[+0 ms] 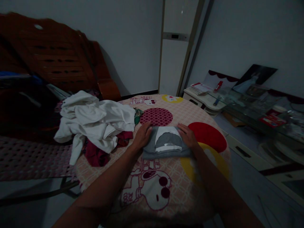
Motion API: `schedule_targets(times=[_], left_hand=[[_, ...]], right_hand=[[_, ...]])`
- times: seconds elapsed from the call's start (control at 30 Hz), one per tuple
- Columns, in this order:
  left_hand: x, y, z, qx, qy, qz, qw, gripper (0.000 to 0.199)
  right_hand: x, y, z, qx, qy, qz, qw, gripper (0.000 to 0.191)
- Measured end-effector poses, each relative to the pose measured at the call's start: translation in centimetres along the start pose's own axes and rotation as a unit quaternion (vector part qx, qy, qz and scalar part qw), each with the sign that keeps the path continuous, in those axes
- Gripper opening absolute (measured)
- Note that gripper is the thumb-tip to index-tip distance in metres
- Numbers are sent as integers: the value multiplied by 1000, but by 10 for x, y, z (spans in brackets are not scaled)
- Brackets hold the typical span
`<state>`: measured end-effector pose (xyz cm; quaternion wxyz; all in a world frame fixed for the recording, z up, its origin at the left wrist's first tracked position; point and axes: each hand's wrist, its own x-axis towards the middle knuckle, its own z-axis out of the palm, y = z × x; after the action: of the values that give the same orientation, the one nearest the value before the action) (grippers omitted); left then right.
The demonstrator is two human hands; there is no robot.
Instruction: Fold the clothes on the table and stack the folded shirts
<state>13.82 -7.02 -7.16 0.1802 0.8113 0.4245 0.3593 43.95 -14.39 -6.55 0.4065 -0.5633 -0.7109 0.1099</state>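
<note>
A folded grey garment (148,147) with a white collar band and a small label lies flat on a round table with a patterned cloth (185,202). At its left edge rests my left hand (142,135), fingers toward the far corner. My right hand (188,135) touches the far right corner, its fingers extended over the fabric. Both hands look open, palms down, with the garment between them. Left of it is a heap of white clothing (95,117), with dark red fabric (96,155) under it and a bit of green cloth beside it.
A wooden chair (54,57) stands behind the heap on the left, next to a woven seat (35,158). On the right, a low cabinet (244,150) with a glass top holds papers, a picture and small items. A tall white unit (174,63) stands at the back.
</note>
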Motion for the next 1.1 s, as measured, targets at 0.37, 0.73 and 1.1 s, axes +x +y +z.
schedule_targets(times=[0.37,0.73,1.1], left_hand=[[15,-30,-7,38,-32,-30,998,22],[20,-21,-17,-21,-55,-55,997,25],[20,3,-6,-80,8,-170,982,24]], right_hand=[[14,22,3,-77,19,125,989,28],[14,1,-5,96,59,173,978,26],[14,2,-8,79,129,210,966,23]])
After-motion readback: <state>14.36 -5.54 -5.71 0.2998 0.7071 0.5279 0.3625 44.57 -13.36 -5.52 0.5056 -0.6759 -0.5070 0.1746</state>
